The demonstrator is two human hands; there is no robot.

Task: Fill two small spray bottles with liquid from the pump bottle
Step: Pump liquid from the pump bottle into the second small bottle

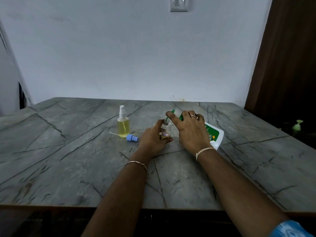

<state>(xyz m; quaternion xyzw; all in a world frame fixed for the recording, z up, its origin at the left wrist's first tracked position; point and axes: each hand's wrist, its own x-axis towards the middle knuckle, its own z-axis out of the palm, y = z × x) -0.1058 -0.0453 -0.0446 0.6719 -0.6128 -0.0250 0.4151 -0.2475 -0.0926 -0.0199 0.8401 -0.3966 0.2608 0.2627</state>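
Toward the worktop [68, 159] far edge, left hand [152, 139] grip curled round upright small open bottle [166, 130], right hand [191, 132] grip clasping tilted pump bottle [214, 135], green nozzle [172, 111] at the small bottle's mouth, filled spray bottle [123, 125] and loose blue sprayer cap [132, 138] just left

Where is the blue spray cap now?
In the head view, the blue spray cap lies on the table, just left of the left hand, at the base of the yellow-filled spray bottle.

"RC" on small bottle [166, 129] label
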